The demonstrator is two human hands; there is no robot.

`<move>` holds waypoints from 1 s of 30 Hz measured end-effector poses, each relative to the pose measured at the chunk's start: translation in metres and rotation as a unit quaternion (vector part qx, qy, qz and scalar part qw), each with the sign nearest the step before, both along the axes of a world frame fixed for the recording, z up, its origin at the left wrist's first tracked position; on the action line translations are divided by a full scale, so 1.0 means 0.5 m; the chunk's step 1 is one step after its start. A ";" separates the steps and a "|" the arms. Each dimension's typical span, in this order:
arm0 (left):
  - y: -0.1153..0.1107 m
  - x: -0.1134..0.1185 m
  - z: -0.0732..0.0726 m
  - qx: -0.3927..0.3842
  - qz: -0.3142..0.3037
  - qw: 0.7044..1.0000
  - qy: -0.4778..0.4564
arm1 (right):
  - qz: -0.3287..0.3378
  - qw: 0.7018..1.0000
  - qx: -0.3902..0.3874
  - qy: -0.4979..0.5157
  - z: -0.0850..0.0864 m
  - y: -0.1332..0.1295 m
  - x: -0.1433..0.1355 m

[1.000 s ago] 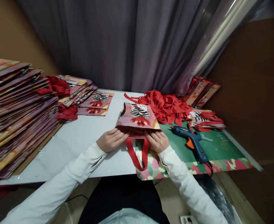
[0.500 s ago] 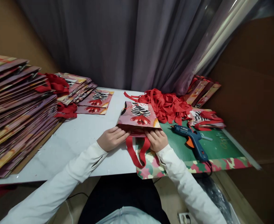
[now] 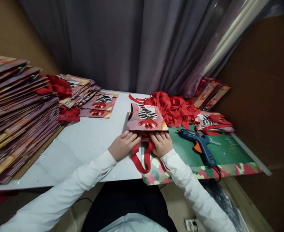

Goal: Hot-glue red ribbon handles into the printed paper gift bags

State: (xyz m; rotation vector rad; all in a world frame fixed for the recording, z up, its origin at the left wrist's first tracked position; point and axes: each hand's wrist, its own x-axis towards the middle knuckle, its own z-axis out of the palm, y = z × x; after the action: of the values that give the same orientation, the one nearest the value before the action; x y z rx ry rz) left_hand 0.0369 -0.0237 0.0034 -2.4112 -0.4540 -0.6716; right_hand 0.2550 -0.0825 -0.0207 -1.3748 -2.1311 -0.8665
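A printed paper gift bag with a zebra-striped bow and red petals lies in front of me, its mouth toward my body. My left hand grips the left part of the mouth, fingertips tucked under the upper panel. At the right part, my right hand does the same, its fingers bent over the lower panel. Between my hands a red ribbon handle loops down from the mouth toward the table's front edge. The bag's inside and my fingertips are hidden by the upper panel.
A blue glue gun with an orange trigger lies on a green mat at right. Behind it is a heap of red ribbons. A tall stack of flat bags and smaller piles stand at left on the white table.
The bag has shifted slightly to the right and its upper panel lies lower at the mouth. My left hand has moved right, closer to my right hand.
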 end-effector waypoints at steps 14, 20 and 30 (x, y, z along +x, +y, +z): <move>0.006 0.041 -0.032 -0.049 0.053 0.997 -0.013 | -0.010 0.998 0.034 -0.046 -0.025 0.029 -0.015; 0.002 0.036 -0.011 -0.058 0.026 0.998 -0.029 | -0.004 0.999 0.031 -0.019 -0.019 0.021 -0.010; -0.006 0.026 0.006 -0.011 -0.026 0.998 -0.058 | 0.024 0.998 0.047 -0.021 -0.007 0.004 -0.028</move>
State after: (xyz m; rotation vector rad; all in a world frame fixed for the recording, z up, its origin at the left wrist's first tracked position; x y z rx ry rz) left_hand 0.0501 -0.0266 0.0062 -2.4206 -0.4481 -0.8375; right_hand 0.2412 -0.0804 -0.0240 -1.2655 -2.1163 -0.9710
